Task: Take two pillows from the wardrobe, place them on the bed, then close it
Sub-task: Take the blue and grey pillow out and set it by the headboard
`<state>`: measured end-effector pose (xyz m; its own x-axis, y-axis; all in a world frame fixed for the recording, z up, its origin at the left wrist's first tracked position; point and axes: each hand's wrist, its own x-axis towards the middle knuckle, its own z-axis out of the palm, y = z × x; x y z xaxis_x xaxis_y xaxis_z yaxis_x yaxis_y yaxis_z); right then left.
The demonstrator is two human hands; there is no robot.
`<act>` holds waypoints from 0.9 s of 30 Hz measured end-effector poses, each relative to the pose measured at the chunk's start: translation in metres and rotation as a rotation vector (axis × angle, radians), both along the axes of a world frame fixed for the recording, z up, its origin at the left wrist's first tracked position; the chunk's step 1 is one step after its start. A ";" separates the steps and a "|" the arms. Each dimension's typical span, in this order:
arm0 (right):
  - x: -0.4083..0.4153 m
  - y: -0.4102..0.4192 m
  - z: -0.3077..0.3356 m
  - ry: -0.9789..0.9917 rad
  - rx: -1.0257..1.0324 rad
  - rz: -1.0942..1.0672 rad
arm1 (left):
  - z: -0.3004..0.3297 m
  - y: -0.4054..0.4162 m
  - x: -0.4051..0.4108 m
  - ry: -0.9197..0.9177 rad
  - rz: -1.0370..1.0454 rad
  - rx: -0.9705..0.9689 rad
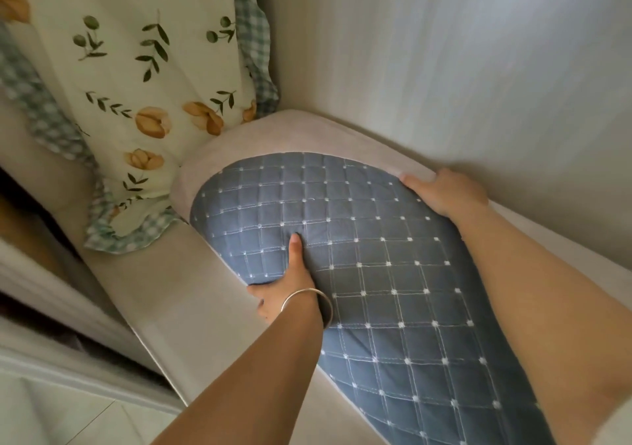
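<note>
Wardrobe [478, 68] interior fills the view: pale side wall to the right, pale shelf [164, 290] running from near left toward the far corner. No bed in view.

Floral pillow [136, 78], cream with green leaves, orange blooms and a green check frill, stands on end at far left, leaning into the corner. It touches the far end of the item below it.

Blue quilted pillow [359, 273], grid-stitched with white dots, pale pink backing showing along its far rim. This is the one in hand. It lies in the right half of the shelf, long axis running from near right, at the person's body, to the far corner. The near end is already off the shelf edge; the far end sits just beside the floral pillow.

Right hand [444, 191] is on the far right edge, against the wardrobe wall, fingers curled over the rim and closed on the fabric.

Left hand [290, 284], silver bangle [307, 304] on the wrist, clamps the left edge nearer the body: thumb pressed into the top face, fingers tucked under.

Judgement: both hands straddle the pillow's width, so a straight pull along its long axis toward the person should clear it. The left hand is the nearer. The floral pillow may topple once its support slides away.
</note>
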<state>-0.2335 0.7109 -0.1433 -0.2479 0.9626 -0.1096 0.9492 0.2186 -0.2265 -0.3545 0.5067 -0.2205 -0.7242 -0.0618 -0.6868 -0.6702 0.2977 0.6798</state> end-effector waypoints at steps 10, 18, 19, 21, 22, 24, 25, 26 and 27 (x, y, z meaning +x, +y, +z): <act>-0.002 -0.020 0.021 0.009 0.002 -0.030 | 0.001 -0.023 -0.017 -0.063 -0.052 0.228; 0.007 -0.078 0.078 0.445 -0.090 -0.172 | 0.077 -0.064 -0.039 0.212 -0.083 0.375; 0.007 -0.088 0.087 0.472 -0.077 -0.185 | 0.090 -0.072 -0.042 0.250 -0.099 0.392; 0.010 -0.112 0.103 0.491 -0.041 -0.204 | 0.111 -0.089 -0.047 0.321 -0.130 0.423; 0.012 -0.125 0.110 0.496 -0.029 -0.202 | 0.122 -0.098 -0.049 0.353 -0.146 0.436; 0.018 -0.149 0.120 0.533 -0.011 -0.198 | 0.142 -0.118 -0.050 0.413 -0.174 0.463; 0.020 -0.162 0.124 0.572 -0.014 -0.214 | 0.153 -0.129 -0.050 0.442 -0.188 0.478; 0.023 -0.175 0.127 0.613 -0.017 -0.231 | 0.162 -0.140 -0.050 0.467 -0.201 0.493; 0.026 -0.188 0.129 0.647 -0.021 -0.243 | 0.171 -0.151 -0.050 0.490 -0.214 0.502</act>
<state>-0.2079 0.5229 -0.0139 -0.0478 0.9983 -0.0318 0.6432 0.0065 -0.7657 -0.4044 0.3561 -0.0497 -0.9163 0.3528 -0.1895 -0.2164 -0.0381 0.9756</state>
